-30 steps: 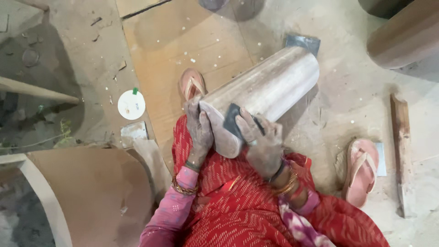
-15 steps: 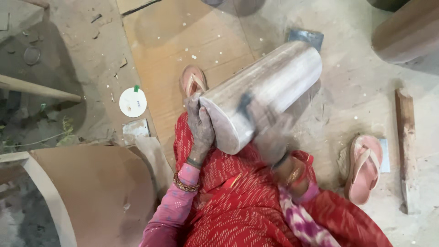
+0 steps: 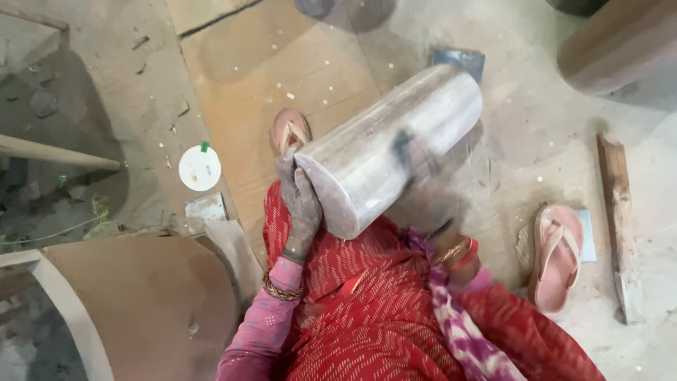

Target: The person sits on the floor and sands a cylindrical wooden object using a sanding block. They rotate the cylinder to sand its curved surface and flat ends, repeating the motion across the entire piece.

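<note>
The wooden cylinder (image 3: 395,144) lies propped across the seated person's lap, its long axis running from the near flat end at the lap up and away to the right, toward a grey sheet (image 3: 458,60) on the floor. The left hand (image 3: 302,201) presses flat against the rim of that near end, fingers spread along the wood, steadying it rather than closing round it. The right hand (image 3: 423,180) is a blur over the cylinder's right flank, roughly midway along its length, with a dark patch beside it; I cannot tell whether it is gripping anything. Of the 2 hands, the left is nearer the end face, the right nearer the long side. 1 pink sandal (image 3: 557,254) lies on the dusty floor well to the right, another (image 3: 289,130) just beyond the left hand. A round white lid (image 3: 199,167) sits alone to the left; no container shows contents.
</note>
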